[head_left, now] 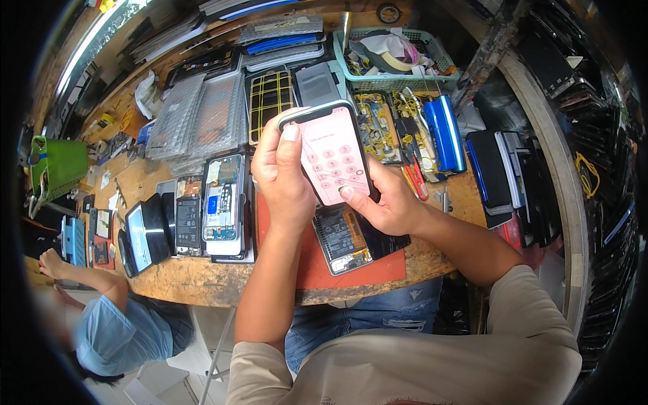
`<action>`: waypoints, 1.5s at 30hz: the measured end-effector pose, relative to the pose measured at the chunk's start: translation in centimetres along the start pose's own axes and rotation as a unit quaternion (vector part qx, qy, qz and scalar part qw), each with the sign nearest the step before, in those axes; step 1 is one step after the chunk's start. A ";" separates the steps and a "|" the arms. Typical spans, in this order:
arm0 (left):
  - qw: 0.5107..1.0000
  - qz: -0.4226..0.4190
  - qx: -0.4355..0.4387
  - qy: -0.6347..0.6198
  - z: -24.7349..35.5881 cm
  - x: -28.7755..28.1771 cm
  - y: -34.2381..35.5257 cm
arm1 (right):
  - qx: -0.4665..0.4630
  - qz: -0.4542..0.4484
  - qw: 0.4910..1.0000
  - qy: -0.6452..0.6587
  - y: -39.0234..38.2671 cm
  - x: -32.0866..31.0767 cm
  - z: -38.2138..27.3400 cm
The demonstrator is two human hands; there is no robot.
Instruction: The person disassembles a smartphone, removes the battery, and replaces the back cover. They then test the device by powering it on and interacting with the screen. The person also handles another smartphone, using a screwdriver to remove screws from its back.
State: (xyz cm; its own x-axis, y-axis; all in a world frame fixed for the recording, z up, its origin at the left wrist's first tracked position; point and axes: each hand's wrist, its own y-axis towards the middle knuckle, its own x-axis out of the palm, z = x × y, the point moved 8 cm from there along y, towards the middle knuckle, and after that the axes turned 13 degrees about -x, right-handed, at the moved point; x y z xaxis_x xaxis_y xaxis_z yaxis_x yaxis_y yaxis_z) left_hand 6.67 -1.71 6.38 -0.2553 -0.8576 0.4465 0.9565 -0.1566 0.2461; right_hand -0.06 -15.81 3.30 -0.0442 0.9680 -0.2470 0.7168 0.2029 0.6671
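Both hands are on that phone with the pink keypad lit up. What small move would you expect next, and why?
Probably a tap on a key with the right thumb. The left hand grips the phone by its left edge with the screen facing up, and the right hand supports its lower corner, thumb tip resting at the bottom edge of the lit number pad. That is only a guess.

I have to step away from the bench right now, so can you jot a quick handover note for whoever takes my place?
Left hand: grips the smartphone by its left edge, thumb on the top corner.
Right hand: supports the lower right edge, thumb touching the lit pink keypad screen.
Phone is held above the wooden bench; an opened phone lies on the red mat beneath.
Done: screen is on, showing a keypad.
Left: I cannot tell whether any digits are entered.
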 end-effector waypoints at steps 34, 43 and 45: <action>1.000 0.003 -0.021 0.008 -0.5 -1.0 0.9 | 0.049 -0.012 0.994 0.094 -0.2 0.5 0.1; 0.993 -0.055 -0.032 -0.095 0.2 0.2 0.5 | 0.046 -0.011 0.996 0.082 -0.3 0.4 0.4; 0.992 -0.068 -0.033 -0.098 0.3 0.4 0.4 | 0.053 -0.012 0.995 0.086 -0.3 0.4 0.5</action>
State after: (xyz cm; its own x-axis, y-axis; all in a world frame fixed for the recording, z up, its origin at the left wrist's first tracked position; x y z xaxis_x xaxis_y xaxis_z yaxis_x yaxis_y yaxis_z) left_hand 6.94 -2.02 6.92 -0.3993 -0.7152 0.5737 0.9167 -0.3023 0.2612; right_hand 0.02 -15.51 2.66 -0.1736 0.9761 -0.1311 0.7836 0.2175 0.5819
